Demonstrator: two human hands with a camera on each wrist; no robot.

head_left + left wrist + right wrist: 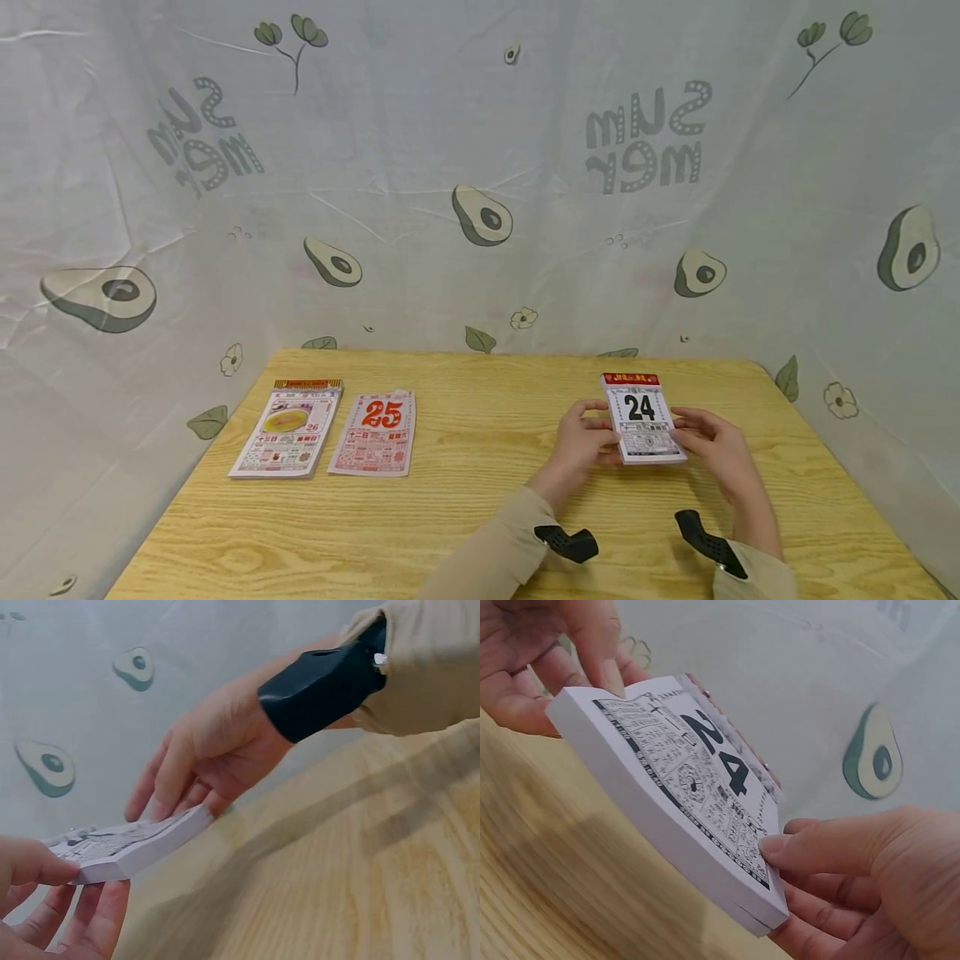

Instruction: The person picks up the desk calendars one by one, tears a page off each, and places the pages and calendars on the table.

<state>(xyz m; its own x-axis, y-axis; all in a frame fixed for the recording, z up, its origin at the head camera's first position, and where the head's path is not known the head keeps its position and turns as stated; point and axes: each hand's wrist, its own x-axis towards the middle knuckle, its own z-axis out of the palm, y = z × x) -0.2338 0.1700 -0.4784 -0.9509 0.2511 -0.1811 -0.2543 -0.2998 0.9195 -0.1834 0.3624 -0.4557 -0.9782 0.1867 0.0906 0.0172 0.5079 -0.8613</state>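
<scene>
The number-24 calendar pad point(642, 417) is held above the right part of the bench point(480, 517), its red header turned away from the person. The left hand's point(581, 442) grip pinches one side, thumb on the printed face and fingers beneath; the right hand's point(716, 446) grip pinches the opposite side likewise. To handle it well, even pressure from both thumbs matters: squeezing inward could bow the stack, and a dragging thumb could crease the top page. Supporting fingers are best spread underneath, since loose lower edges would likely fan. Well apart on the bench's left lie a red 25 page point(375, 433), which looks like a thin sheet, and, just beside it, a 26 calendar pad point(288, 429). Behind hangs an avocado-print curtain point(405, 125).
</scene>
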